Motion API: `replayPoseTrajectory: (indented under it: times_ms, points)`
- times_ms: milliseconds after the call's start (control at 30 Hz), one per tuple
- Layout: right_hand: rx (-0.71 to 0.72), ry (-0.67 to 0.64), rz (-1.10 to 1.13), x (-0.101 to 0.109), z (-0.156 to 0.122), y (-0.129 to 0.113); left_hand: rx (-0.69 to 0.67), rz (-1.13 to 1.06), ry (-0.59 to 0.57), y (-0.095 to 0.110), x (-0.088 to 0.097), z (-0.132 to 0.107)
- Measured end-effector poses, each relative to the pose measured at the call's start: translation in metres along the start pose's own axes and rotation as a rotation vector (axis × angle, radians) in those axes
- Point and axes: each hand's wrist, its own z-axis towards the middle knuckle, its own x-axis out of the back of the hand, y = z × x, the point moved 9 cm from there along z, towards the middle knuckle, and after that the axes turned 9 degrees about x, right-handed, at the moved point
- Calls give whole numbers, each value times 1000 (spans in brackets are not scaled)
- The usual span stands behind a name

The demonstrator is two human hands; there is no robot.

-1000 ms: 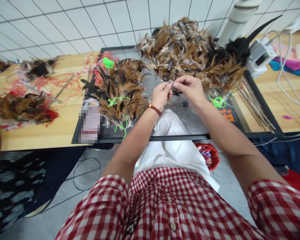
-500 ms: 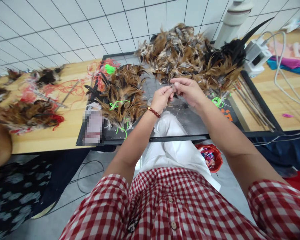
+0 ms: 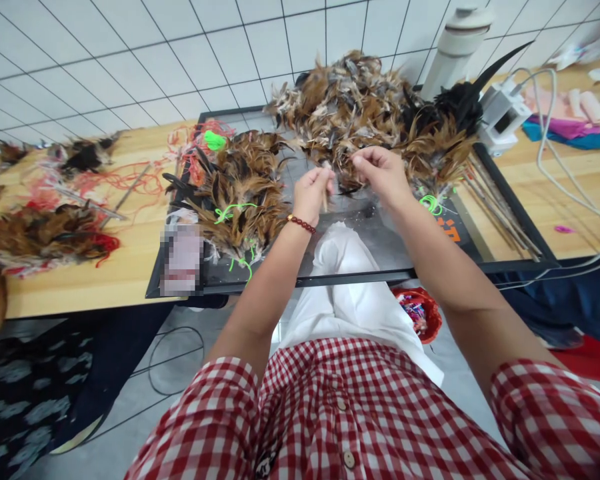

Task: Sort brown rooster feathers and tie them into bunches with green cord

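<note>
My left hand [image 3: 312,193] is closed in a pinch on a thin pale stick or quill that points down from its fingers. My right hand [image 3: 383,172] is closed too, its fingertips pinched at the near edge of a big heap of brown, black and grey feathers [image 3: 360,110]. The two hands are a short gap apart over a black-framed glass tray [image 3: 375,247]. Left of my hands lies a bundle of brown feathers [image 3: 243,193] tied with green string [image 3: 230,211]. What the right fingers hold is too small to name.
Thin sticks [image 3: 500,207] lie along the tray's right side. A wooden table [image 3: 90,267] at left carries more feather bundles and red string [image 3: 125,180]. A white device with cables [image 3: 500,117] stands at right. A red bowl [image 3: 420,310] sits on the floor.
My hands, joined fingertip to fingertip before, have drawn apart. The left one has dropped a little with the stick, and the right has shifted toward the feather heap.
</note>
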Motion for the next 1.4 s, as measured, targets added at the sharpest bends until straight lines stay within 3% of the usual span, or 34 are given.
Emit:
replayPoseTrajectory:
  times_ms: [67,167,333,400,533,600,667,767,967,1200,1267,1400]
  points:
    - [50,-76,-211,3,2,1,-40,-69,101,6,14,6]
    - [102,-284,-497,-9,-5,5,-67,-127,184,10,25,9]
    - [198,-334,-790,-19,-13,3,-49,-105,203,8,24,8]
    - [161,-333,-711,-16,-10,7,-38,-91,212,6,24,9]
    - [35,-140,-256,11,6,22,-34,-78,230,1,28,14]
    - [9,-82,-132,20,12,30,-37,-71,238,0,30,16]
    - [59,-15,-178,29,15,29,-39,-73,248,0,32,17]
    - [196,64,-416,34,10,10,-42,-84,265,2,33,14]
    - [345,-293,-692,-18,-13,-18,-27,-88,267,4,30,8]
    - [259,-424,-847,-32,-22,3,-16,-98,246,2,27,9]
    - [238,-410,-849,-31,-21,6,-11,-93,234,0,25,9]
    - [304,-263,-684,-25,-15,-5,-9,-53,201,-3,21,9]
